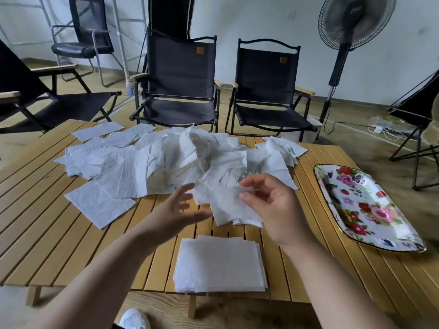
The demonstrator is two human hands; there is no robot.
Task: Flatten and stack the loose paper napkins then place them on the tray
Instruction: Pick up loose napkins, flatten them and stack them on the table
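1. Head view. The right hand (pixel 273 210) is raised over the slatted wooden table (pixel 59 245). Its thumb and fingertips are closed in a pinch on the right edge of one crumpled napkin (pixel 228 207).
2. The left hand (pixel 175 210) is spread, fingers straight, and holds nothing. It is just beside the napkin's left edge. It is blurred, so contact cannot be confirmed.
3. The held napkin hangs between the two hands, above the table's near middle.
4. The flattened stack (pixel 219 264) lies at the near table edge, below the hands, with its edges roughly squared.
5. The loose napkin pile (pixel 147 162) covers the far half of the table, some sheets flat and others bunched.
6. The floral tray (pixel 363 203) sits on the table's right side, well apart from the stack. No napkins are on it.
7. Background: two black folding chairs (pixel 180 81) stand behind the table, and a standing fan (pixel 356 20) is at far right.
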